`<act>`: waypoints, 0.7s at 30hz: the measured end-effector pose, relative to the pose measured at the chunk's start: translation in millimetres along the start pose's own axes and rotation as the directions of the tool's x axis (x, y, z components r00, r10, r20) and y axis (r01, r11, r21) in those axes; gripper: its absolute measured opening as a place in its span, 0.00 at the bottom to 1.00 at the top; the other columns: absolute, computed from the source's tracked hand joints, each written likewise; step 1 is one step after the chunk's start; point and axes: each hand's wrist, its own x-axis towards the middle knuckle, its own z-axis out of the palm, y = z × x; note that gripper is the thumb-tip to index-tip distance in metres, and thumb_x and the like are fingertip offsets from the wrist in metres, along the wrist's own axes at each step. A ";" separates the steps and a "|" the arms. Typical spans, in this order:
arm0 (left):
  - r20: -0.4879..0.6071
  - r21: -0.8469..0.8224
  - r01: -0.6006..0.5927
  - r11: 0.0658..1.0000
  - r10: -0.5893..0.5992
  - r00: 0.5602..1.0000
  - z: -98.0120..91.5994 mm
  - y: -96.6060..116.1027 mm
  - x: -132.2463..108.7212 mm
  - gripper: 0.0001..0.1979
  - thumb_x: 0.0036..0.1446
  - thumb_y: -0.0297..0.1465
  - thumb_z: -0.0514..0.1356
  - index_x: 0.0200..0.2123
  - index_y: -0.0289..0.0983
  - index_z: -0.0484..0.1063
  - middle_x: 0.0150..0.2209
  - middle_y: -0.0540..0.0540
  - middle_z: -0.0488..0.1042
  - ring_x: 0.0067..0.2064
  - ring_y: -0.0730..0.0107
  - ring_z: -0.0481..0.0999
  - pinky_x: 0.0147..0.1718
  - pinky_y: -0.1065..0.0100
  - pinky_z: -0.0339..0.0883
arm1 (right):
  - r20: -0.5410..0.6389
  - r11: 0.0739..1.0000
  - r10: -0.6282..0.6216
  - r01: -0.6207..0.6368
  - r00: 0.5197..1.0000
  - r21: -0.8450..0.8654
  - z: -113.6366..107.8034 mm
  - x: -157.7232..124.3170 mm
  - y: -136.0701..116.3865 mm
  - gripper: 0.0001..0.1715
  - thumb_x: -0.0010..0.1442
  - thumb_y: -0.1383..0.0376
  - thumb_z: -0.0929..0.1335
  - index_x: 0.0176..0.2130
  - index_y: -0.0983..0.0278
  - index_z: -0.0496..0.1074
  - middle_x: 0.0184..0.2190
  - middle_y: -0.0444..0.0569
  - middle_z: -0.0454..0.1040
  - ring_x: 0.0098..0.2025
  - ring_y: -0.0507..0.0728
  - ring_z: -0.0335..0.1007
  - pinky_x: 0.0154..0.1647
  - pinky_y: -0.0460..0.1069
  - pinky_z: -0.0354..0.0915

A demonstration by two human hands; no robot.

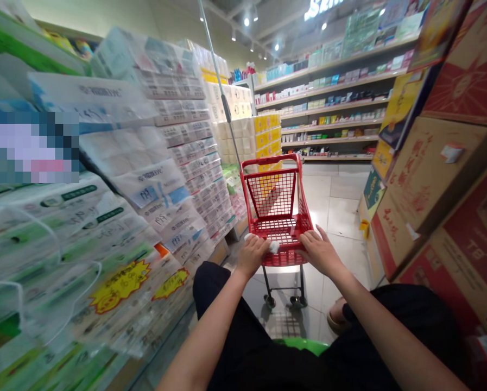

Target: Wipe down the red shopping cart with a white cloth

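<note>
The red plastic shopping cart with grid walls [282,224] stands upright on the pale tiled floor [336,209], directly in front of the person, between the two hands and just beyond the knees in dark trousers [213,285]. The left hand [254,254] is at the left part of the near handle bar. Its fingers are together and bent, clamped on a small white soft wad [273,247], which shows on both sides of the hand and lies against the bar. The right hand [318,251] is closed on the right end of the same bar, with the outermost finger lifted apart; I judge that this grip serves to keep the cart steady, because its feet are on wheels [296,300].

The knees are spread and the forearms reach between them, probably so that the cart can stay near. A green rounded edge [302,345] shows below the body, perhaps a seat. On the left, plastic-wrapped paper packs [125,146] are piled high, and on the right there are printed cardboard boxes [426,168], seemingly stacked to save floor space. Farther away, long wall shelves [328,100] carry small goods in rows, perhaps for easy choosing
</note>
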 end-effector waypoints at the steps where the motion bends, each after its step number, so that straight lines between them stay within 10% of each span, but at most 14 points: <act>1: 0.001 0.009 0.010 1.000 -0.010 1.000 1.2 5.1 2.2 0.12 0.65 0.29 0.51 0.50 0.41 0.67 0.39 0.46 0.72 0.44 0.63 0.69 0.54 0.57 0.59 | -0.002 1.000 0.014 -0.014 1.000 -0.015 -2.6 0.6 -2.7 0.11 0.60 0.59 0.66 0.42 0.61 0.65 0.39 0.49 0.71 0.49 0.60 0.64 0.64 0.62 0.44; 12: -0.025 -0.037 -0.007 0.999 0.006 1.000 15.5 67.1 39.1 0.12 0.66 0.32 0.50 0.50 0.38 0.67 0.37 0.45 0.73 0.41 0.63 0.70 0.50 0.59 0.61 | -0.014 0.995 0.087 -0.087 0.996 0.047 -0.8 -3.7 -25.3 0.15 0.55 0.68 0.65 0.45 0.63 0.65 0.40 0.53 0.70 0.47 0.62 0.63 0.60 0.58 0.51; 21: 0.013 -0.166 -0.390 0.906 0.397 0.918 -11.5 9.6 46.6 0.18 0.66 0.30 0.52 0.58 0.43 0.62 0.50 0.47 0.72 0.55 0.70 0.68 0.61 0.60 0.56 | -0.011 0.988 0.044 -0.042 0.999 0.148 -6.3 -13.9 9.7 0.12 0.54 0.67 0.65 0.41 0.60 0.64 0.39 0.49 0.70 0.45 0.61 0.61 0.54 0.57 0.55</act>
